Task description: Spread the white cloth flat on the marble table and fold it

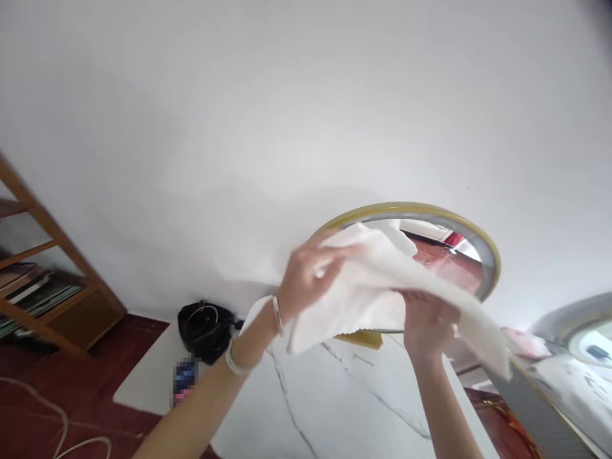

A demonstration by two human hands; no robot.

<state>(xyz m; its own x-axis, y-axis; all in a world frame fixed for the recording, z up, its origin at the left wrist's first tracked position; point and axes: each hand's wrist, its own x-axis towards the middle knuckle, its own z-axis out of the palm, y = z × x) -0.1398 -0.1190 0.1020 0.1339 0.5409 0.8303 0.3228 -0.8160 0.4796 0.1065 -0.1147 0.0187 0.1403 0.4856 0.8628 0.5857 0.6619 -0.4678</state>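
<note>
A white cloth (354, 290) is held up in front of an oval mirror with a gold frame (406, 207). My left hand (306, 277), with a ring-like bracelet and a pale band at the wrist, pinches the cloth on its left side between thumb and fingers. My right hand (430, 325) grips the cloth from below on the other side, its fingers partly under a fold. One end of the cloth hangs out to the right, smeared by motion. The mirror's lower middle is hidden behind the cloth.
Below lies a white marble-patterned tabletop (329, 408), with the mirror's gold base (361, 338) on it. A black bag (205, 331) rests at the left. A wooden shelf (90, 299) stands far left; a second mirror (588, 338) and white fabric (568, 389) are at right.
</note>
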